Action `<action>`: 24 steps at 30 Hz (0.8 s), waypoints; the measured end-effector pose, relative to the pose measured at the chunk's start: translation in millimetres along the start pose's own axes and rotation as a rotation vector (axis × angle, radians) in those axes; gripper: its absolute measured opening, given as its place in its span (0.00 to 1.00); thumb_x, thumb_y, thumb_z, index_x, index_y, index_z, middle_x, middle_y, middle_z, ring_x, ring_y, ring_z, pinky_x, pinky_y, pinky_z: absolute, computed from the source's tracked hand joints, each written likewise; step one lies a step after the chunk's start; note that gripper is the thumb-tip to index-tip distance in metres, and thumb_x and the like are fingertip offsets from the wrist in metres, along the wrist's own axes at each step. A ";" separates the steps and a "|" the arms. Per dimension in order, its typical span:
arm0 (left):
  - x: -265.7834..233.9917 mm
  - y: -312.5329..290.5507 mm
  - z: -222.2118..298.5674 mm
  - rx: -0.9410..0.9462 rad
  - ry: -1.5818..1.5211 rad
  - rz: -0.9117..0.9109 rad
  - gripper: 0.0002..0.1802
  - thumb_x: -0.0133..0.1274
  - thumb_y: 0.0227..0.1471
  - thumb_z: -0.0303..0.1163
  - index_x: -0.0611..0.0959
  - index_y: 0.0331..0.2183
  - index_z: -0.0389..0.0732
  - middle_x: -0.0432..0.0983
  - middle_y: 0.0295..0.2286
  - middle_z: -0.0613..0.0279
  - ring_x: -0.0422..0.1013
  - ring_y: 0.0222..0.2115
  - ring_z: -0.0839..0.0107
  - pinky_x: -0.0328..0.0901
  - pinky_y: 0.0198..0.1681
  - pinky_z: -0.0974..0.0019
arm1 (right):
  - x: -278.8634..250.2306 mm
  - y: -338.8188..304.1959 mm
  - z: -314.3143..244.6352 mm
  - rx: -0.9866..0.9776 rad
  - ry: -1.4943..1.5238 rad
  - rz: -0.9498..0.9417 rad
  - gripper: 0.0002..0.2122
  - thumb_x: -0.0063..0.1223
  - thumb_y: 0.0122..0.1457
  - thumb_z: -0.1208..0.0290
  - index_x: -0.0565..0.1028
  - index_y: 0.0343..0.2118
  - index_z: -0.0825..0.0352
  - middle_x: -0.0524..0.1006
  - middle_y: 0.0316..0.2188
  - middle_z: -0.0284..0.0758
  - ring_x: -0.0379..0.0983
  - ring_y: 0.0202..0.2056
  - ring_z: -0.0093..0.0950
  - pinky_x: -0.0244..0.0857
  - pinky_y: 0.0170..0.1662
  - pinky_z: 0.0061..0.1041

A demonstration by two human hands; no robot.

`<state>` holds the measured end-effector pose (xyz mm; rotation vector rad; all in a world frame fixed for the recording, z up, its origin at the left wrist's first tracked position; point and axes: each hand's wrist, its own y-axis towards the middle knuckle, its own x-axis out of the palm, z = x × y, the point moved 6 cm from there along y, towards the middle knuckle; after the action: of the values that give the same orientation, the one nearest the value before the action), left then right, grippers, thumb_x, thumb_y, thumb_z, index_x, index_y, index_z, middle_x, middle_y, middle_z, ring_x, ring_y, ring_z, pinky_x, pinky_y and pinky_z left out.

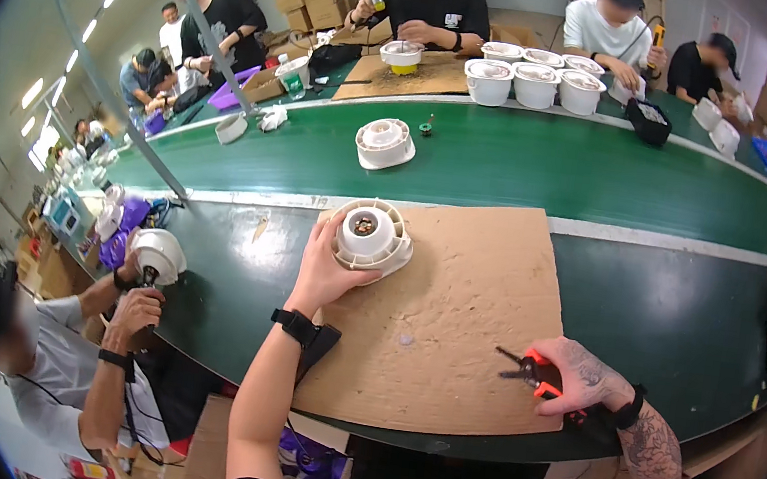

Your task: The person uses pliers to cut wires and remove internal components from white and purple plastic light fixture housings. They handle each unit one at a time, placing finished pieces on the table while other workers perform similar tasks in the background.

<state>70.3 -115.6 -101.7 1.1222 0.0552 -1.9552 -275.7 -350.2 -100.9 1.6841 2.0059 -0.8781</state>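
My left hand (329,276) grips a round white plastic housing (380,249) by its left and near side. This housing has a ribbed outer ring and a raised hub, with copper-coloured parts showing in the hub's opening. It sits at the far left of a flat cardboard sheet (445,362). Over the sheet's right edge, my right hand (582,379) is closed around a pair of pliers (544,389) with orange-red handles. The dark jaws point left and look spread apart. Nothing is between them.
Beyond the cardboard runs a green conveyor belt (268,163), carrying another white housing (385,144) and a small green part (427,127). Several white units (535,86) stand across it. At my left, a co-worker holds a white housing (158,256). A metal post (153,163) rises at the left.
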 end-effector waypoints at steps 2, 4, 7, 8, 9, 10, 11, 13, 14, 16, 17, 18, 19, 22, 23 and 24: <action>-11.7 -9.4 11.4 0.064 -0.006 0.052 0.62 0.81 0.26 0.38 0.70 0.65 0.43 0.66 0.61 0.47 0.63 0.64 0.49 0.67 0.64 0.50 | -5.3 2.8 -1.1 0.007 0.125 0.024 0.25 0.71 0.40 0.61 0.75 0.40 0.67 0.78 0.35 0.37 0.76 0.40 0.33 0.69 0.45 0.32; -15.4 -11.3 28.6 0.165 -0.008 0.077 0.61 0.82 0.26 0.39 0.71 0.64 0.43 0.63 0.63 0.49 0.63 0.63 0.48 0.66 0.65 0.50 | -13.0 6.2 8.0 -0.063 0.290 0.090 0.24 0.72 0.42 0.62 0.75 0.40 0.67 0.78 0.36 0.34 0.75 0.40 0.29 0.69 0.47 0.30; -20.6 -19.4 36.3 0.234 -0.033 0.065 0.59 0.83 0.26 0.39 0.73 0.63 0.46 0.62 0.63 0.49 0.62 0.64 0.46 0.66 0.64 0.49 | -20.5 30.7 -6.0 -0.040 0.593 0.091 0.23 0.68 0.45 0.65 0.74 0.45 0.66 0.76 0.42 0.32 0.72 0.46 0.27 0.65 0.54 0.30; -22.2 -21.4 36.4 0.239 -0.039 0.049 0.59 0.83 0.27 0.39 0.73 0.63 0.46 0.62 0.63 0.49 0.62 0.64 0.46 0.66 0.64 0.48 | -22.6 43.1 -14.5 -0.030 0.688 0.109 0.23 0.67 0.46 0.65 0.73 0.45 0.66 0.76 0.43 0.33 0.72 0.47 0.27 0.65 0.55 0.30; -21.6 -21.8 37.4 0.223 -0.172 0.030 0.50 0.80 0.36 0.38 0.76 0.61 0.45 0.62 0.63 0.50 0.65 0.63 0.49 0.69 0.62 0.51 | -23.8 51.7 -19.4 -0.016 0.747 0.096 0.26 0.59 0.42 0.69 0.71 0.49 0.66 0.75 0.44 0.34 0.70 0.49 0.28 0.61 0.58 0.31; -21.3 -21.6 30.9 0.192 -0.267 0.021 0.44 0.77 0.40 0.37 0.78 0.60 0.44 0.62 0.63 0.50 0.66 0.62 0.51 0.70 0.60 0.52 | -22.6 65.5 -24.7 -0.048 0.838 0.075 0.25 0.60 0.45 0.67 0.72 0.49 0.66 0.75 0.44 0.34 0.70 0.49 0.27 0.62 0.57 0.30; -18.5 -20.6 22.3 0.160 -0.361 0.012 0.39 0.74 0.45 0.35 0.79 0.59 0.43 0.62 0.63 0.50 0.67 0.61 0.53 0.71 0.59 0.54 | -21.4 79.1 -29.1 -0.079 0.929 0.054 0.23 0.60 0.48 0.64 0.72 0.48 0.66 0.75 0.43 0.33 0.70 0.48 0.27 0.62 0.56 0.29; -17.3 -20.8 10.8 0.109 -0.456 0.019 0.29 0.68 0.52 0.30 0.81 0.57 0.41 0.63 0.63 0.50 0.69 0.60 0.55 0.73 0.56 0.57 | -17.9 105.7 -28.6 -0.025 0.950 0.005 0.23 0.61 0.53 0.60 0.73 0.49 0.67 0.75 0.43 0.32 0.70 0.48 0.26 0.63 0.55 0.28; -16.2 -19.3 8.3 0.095 -0.466 0.036 0.25 0.65 0.55 0.28 0.82 0.56 0.40 0.63 0.63 0.50 0.70 0.59 0.56 0.74 0.55 0.58 | -18.6 116.9 -24.1 0.064 0.873 -0.017 0.24 0.61 0.54 0.58 0.74 0.50 0.68 0.75 0.43 0.33 0.70 0.48 0.26 0.64 0.54 0.28; -15.1 -18.7 4.2 0.083 -0.484 0.058 0.21 0.61 0.59 0.25 0.83 0.54 0.39 0.64 0.63 0.49 0.71 0.59 0.57 0.75 0.54 0.60 | -20.4 122.9 -16.8 0.193 0.740 -0.009 0.27 0.62 0.56 0.54 0.74 0.54 0.68 0.76 0.43 0.33 0.71 0.47 0.26 0.64 0.52 0.27; -15.8 -19.3 2.9 0.084 -0.487 0.059 0.21 0.60 0.59 0.24 0.83 0.54 0.39 0.64 0.63 0.49 0.71 0.59 0.57 0.75 0.54 0.60 | -22.1 121.9 -14.9 0.230 0.692 0.021 0.29 0.62 0.57 0.53 0.74 0.56 0.68 0.76 0.43 0.33 0.71 0.46 0.26 0.65 0.51 0.27; -14.9 -19.7 1.4 0.084 -0.493 0.067 0.20 0.60 0.59 0.23 0.83 0.54 0.38 0.64 0.63 0.49 0.71 0.59 0.57 0.75 0.54 0.60 | -26.9 120.1 -12.3 0.268 0.637 0.047 0.31 0.63 0.57 0.51 0.73 0.59 0.68 0.76 0.43 0.33 0.72 0.45 0.26 0.66 0.50 0.26; -12.9 -18.8 0.0 0.104 -0.446 0.008 0.21 0.56 0.62 0.20 0.80 0.57 0.38 0.59 0.64 0.51 0.66 0.63 0.60 0.78 0.54 0.61 | -35.6 113.8 -7.5 0.330 0.456 0.046 0.33 0.64 0.58 0.50 0.73 0.62 0.66 0.78 0.44 0.36 0.73 0.44 0.26 0.67 0.49 0.27; -14.9 -18.3 2.1 0.089 -0.492 0.078 0.20 0.61 0.59 0.24 0.83 0.53 0.39 0.65 0.62 0.49 0.72 0.57 0.59 0.78 0.50 0.62 | -64.0 100.9 -26.8 0.269 0.077 -0.042 0.29 0.61 0.60 0.52 0.75 0.61 0.63 0.77 0.43 0.39 0.73 0.45 0.27 0.67 0.48 0.29; -17.1 -19.4 4.4 0.064 -0.501 0.071 0.20 0.61 0.59 0.24 0.83 0.53 0.39 0.65 0.62 0.50 0.73 0.56 0.60 0.79 0.46 0.64 | -68.3 95.7 -30.4 0.246 0.079 -0.042 0.25 0.60 0.61 0.53 0.76 0.57 0.64 0.77 0.41 0.41 0.74 0.45 0.31 0.68 0.48 0.32; -17.1 -19.1 5.8 0.061 -0.511 0.071 0.19 0.61 0.59 0.24 0.83 0.53 0.39 0.65 0.62 0.50 0.74 0.56 0.60 0.79 0.45 0.65 | -70.5 93.8 -27.4 0.221 0.044 -0.028 0.24 0.59 0.61 0.54 0.77 0.56 0.64 0.77 0.41 0.41 0.75 0.44 0.32 0.68 0.47 0.33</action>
<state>57.1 -94.9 -92.5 0.6235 -0.3147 -2.1324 -166.7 -375.5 -56.0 1.8094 2.0289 -1.1167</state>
